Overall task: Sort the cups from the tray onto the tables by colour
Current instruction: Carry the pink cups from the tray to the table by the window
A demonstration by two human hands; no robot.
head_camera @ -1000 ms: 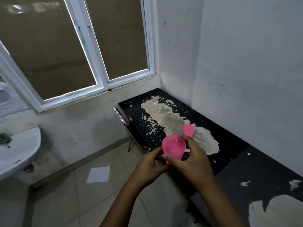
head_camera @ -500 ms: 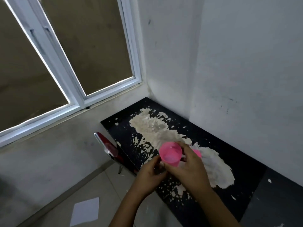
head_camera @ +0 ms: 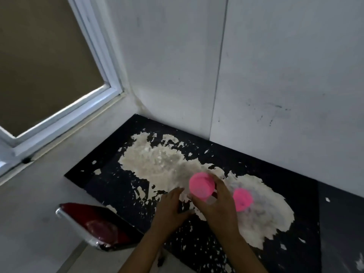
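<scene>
My right hand (head_camera: 214, 203) is wrapped around a pink cup (head_camera: 201, 185), turned bottom up, over the worn black table (head_camera: 110, 174) in the corner. Whether that cup touches the tabletop I cannot tell. A second pink cup (head_camera: 242, 200) stands upside down on the table just to the right of my right hand. My left hand (head_camera: 171, 208) hovers beside the held cup on its left, fingers apart, holding nothing. The tray is out of view.
White walls (head_camera: 275, 75) close the table in at the back and right. A window (head_camera: 39, 66) is at the upper left. A red chair with a chrome frame (head_camera: 94, 227) stands against the table's left front edge. A second dark table (head_camera: 342, 223) adjoins on the right.
I have stepped closer to the corner table. The held cup went from mouth up to bottom up. My left hand let go of it and opened.
</scene>
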